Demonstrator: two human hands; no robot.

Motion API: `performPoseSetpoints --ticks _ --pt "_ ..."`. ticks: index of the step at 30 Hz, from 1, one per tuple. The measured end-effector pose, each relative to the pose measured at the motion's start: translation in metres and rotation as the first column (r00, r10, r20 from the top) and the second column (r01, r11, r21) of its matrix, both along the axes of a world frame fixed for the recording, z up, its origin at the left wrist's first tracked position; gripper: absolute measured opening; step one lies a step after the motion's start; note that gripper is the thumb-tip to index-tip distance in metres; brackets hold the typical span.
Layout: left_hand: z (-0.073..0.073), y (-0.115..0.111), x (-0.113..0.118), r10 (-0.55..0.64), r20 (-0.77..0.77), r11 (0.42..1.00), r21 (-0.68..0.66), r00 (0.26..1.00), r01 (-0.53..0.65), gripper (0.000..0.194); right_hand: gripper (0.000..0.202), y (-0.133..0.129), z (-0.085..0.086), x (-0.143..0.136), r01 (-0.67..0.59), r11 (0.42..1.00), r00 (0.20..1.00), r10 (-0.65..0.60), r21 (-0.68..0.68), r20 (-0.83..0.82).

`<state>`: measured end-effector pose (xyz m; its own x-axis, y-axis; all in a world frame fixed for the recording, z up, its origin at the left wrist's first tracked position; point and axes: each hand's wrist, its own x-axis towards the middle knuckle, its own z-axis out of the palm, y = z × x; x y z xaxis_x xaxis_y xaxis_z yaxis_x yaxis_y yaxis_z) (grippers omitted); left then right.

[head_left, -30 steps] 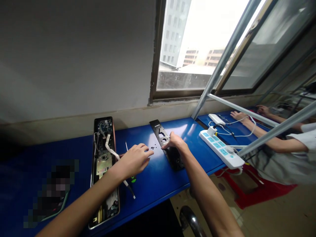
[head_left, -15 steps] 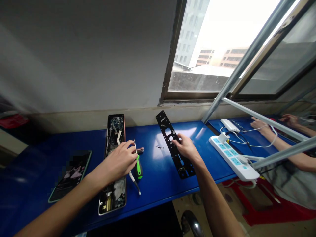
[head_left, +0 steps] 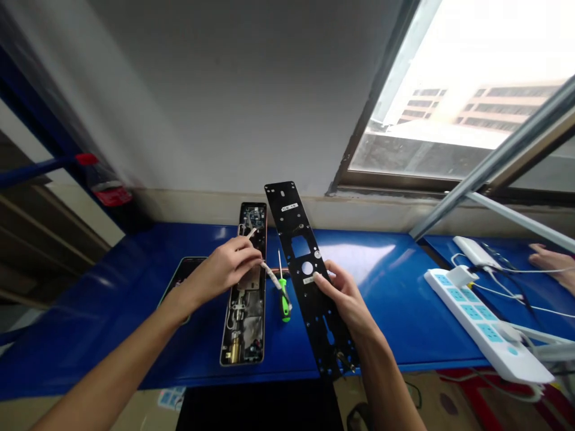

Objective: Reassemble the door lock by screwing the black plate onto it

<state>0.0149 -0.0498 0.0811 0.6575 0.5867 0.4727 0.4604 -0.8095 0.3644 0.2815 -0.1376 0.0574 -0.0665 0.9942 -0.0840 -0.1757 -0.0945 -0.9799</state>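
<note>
Black plate (head_left: 317, 305), grasped by the right hand's (head_left: 345, 293) fingers, lies at the open case's (head_left: 254, 326) three o'clock; left hand's (head_left: 233, 262) fingers pinch the white cable (head_left: 271, 276), which a hard tug might tear.

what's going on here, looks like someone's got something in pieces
A person's right grip is holding a long black plate up over the blue table. The left grip is over an open case and seems to have hold of a white cable. A green screwdriver lies between the case and the plate.
</note>
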Motion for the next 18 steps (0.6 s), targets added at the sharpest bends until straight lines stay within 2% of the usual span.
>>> performPoseSetpoints --ticks 2,4,6,9,11,18 --pt "-0.009 0.002 -0.007 0.155 0.2 0.988 -0.057 0.967 -0.147 0.018 0.03 0.0 0.003 -0.005 -0.012 1.0 0.992 0.01 -0.013 -0.123" --pt "-0.019 0.004 -0.011 0.308 0.326 0.951 -0.132 0.894 -0.279 0.018 0.027 0.002 0.005 -0.008 -0.015 1.0 0.982 0.011 -0.02 -0.188" --pt "-0.026 0.006 -0.011 0.409 0.415 0.909 -0.257 0.813 -0.327 0.022 0.026 0.005 0.004 -0.011 -0.024 0.999 0.977 0.019 -0.023 -0.213" --pt "-0.031 0.011 -0.01 0.476 0.523 0.864 -0.429 0.707 -0.265 0.028 0.026 0.008 0.0 -0.015 -0.049 0.999 0.976 0.045 -0.014 -0.212" --pt "-0.033 0.015 -0.009 0.494 0.563 0.846 -0.486 0.662 -0.219 0.031 0.026 0.009 -0.003 -0.017 -0.063 0.998 0.976 0.059 -0.013 -0.209" --pt "-0.03 0.018 0.002 0.498 0.634 0.823 -0.56 0.592 -0.093 0.033 0.026 0.007 -0.009 -0.026 -0.106 0.994 0.966 0.093 -0.042 -0.24"
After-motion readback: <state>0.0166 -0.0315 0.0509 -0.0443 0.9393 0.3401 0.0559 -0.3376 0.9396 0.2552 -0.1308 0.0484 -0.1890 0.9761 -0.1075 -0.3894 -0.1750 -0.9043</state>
